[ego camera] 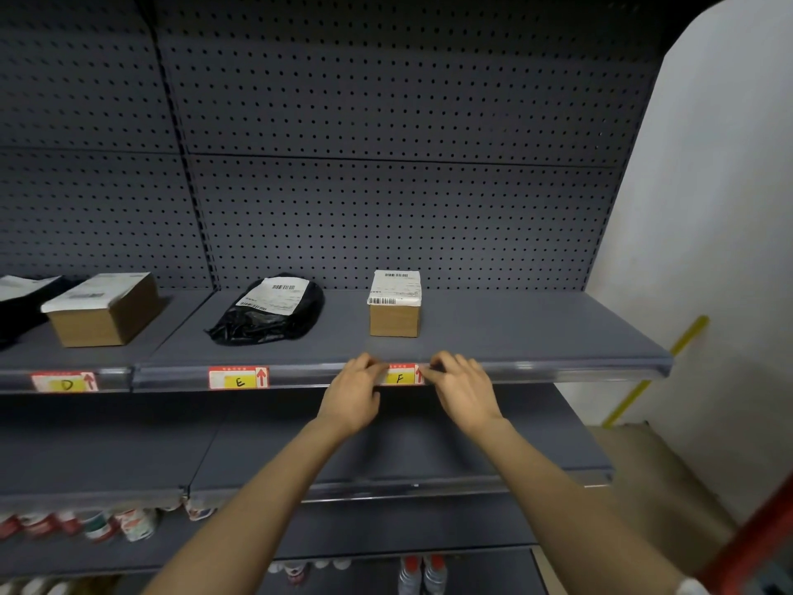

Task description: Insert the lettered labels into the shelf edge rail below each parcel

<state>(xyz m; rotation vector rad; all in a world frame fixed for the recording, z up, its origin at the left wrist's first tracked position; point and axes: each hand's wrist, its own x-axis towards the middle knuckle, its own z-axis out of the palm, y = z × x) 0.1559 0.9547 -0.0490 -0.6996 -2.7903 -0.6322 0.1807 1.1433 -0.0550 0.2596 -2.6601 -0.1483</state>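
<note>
The F label (pixel 400 375), a red-edged card with a yellow patch and a red up-arrow, sits in the rail (pixel 558 368) below the small box (pixel 394 313). The left hand (pixel 354 390) and right hand (pixel 461 386) pinch its two ends.

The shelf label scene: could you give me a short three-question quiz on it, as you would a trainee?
1. True or false: the E label sits below the black bag parcel.
2. Which letter is between the left hand and right hand? A) D B) F C) G
3. Fill in: the F label sits below a small ____ box.

Key: 1 true; 2 B; 3 cardboard.
</note>
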